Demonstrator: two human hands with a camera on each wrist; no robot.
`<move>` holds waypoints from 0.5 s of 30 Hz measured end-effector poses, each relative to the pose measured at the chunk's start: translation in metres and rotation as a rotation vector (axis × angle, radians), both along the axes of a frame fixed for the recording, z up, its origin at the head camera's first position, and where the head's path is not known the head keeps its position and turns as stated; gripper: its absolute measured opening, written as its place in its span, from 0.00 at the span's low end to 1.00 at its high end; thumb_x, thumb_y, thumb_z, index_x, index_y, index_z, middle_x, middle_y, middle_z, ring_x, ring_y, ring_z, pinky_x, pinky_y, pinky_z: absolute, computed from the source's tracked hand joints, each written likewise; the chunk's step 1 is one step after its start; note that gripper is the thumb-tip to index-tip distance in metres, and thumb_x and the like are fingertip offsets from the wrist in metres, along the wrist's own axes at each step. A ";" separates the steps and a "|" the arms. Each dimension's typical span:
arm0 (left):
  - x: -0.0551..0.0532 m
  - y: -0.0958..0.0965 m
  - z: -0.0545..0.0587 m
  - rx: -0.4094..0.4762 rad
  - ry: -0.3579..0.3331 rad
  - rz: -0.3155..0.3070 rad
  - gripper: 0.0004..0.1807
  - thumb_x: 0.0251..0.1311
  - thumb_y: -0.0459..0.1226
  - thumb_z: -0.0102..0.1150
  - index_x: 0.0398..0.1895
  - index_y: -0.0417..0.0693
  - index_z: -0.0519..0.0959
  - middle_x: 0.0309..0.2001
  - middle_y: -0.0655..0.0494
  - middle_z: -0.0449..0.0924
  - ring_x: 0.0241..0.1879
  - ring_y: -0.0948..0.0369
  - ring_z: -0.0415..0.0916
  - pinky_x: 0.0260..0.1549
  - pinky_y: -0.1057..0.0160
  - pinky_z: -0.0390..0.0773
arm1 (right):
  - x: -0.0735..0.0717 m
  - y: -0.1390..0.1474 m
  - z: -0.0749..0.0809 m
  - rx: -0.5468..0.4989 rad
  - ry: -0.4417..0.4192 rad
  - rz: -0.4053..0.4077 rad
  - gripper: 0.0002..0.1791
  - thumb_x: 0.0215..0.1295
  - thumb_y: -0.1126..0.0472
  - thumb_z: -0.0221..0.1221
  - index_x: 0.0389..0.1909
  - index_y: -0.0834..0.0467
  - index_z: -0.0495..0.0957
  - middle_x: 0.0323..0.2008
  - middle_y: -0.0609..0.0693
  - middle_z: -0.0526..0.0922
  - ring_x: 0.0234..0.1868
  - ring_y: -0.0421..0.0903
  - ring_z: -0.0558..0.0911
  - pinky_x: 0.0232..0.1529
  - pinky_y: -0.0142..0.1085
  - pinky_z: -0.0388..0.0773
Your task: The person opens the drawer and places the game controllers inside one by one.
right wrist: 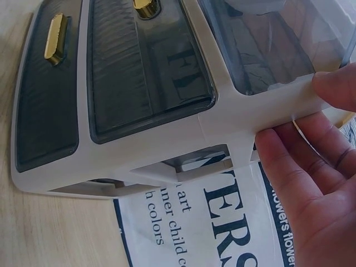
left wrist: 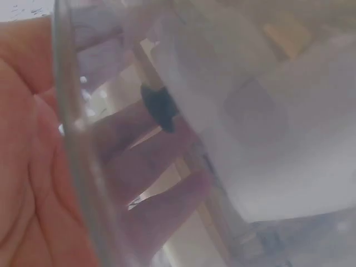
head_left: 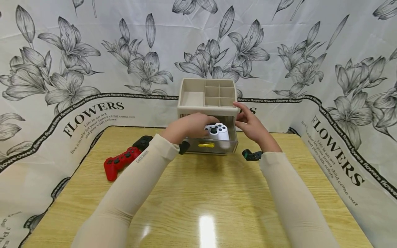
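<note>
A white game controller (head_left: 221, 132) lies in the pulled-out clear top drawer (head_left: 192, 146) of a cream desktop organizer (head_left: 207, 109). My left hand (head_left: 193, 126) reaches over the drawer front and holds the controller at its left side. In the left wrist view, the fingers (left wrist: 156, 222) show through the clear plastic, with their tips at the white controller's edge. My right hand (head_left: 251, 126) grips the organizer's right side. The right wrist view has the thumb (right wrist: 336, 89) on the frame's front and the other fingers at the side.
A red game controller (head_left: 119, 162) lies on the wooden table (head_left: 186, 199) at left, beside a black one (head_left: 143, 142) partly hidden by my left sleeve. Two lower drawers with gold handles (right wrist: 55, 39) are shut. Flower-printed cloth (head_left: 149, 69) hangs behind the organizer.
</note>
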State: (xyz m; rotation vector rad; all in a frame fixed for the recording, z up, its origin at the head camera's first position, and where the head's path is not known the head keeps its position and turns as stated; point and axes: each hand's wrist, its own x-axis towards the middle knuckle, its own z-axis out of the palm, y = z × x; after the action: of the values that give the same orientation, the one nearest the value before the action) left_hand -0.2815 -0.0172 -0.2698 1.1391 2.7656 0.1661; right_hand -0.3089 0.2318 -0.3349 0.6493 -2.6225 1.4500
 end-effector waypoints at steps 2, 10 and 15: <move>0.003 -0.002 -0.002 0.033 0.005 0.008 0.29 0.66 0.36 0.52 0.71 0.50 0.65 0.65 0.53 0.73 0.58 0.58 0.74 0.62 0.59 0.70 | -0.002 0.001 -0.002 -0.004 0.007 0.001 0.38 0.70 0.69 0.51 0.76 0.46 0.50 0.48 0.66 0.74 0.54 0.58 0.77 0.53 0.45 0.73; 0.018 -0.007 -0.004 0.121 0.057 0.044 0.26 0.68 0.39 0.52 0.69 0.51 0.67 0.65 0.52 0.72 0.63 0.56 0.71 0.64 0.56 0.69 | -0.001 0.000 -0.003 -0.003 0.001 0.001 0.38 0.70 0.68 0.51 0.76 0.44 0.49 0.49 0.65 0.74 0.54 0.58 0.77 0.55 0.49 0.72; 0.028 -0.009 -0.006 0.152 0.132 0.062 0.25 0.67 0.41 0.54 0.67 0.54 0.70 0.61 0.53 0.75 0.61 0.55 0.73 0.62 0.55 0.71 | -0.001 0.001 -0.003 -0.004 0.014 0.006 0.38 0.70 0.69 0.51 0.76 0.46 0.49 0.48 0.67 0.74 0.54 0.59 0.77 0.55 0.50 0.72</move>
State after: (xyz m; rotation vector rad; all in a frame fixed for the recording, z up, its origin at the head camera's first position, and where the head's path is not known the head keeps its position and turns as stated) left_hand -0.2536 -0.0266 -0.2756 1.1374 2.9506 0.3252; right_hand -0.3100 0.2328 -0.3375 0.6649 -2.6088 1.4470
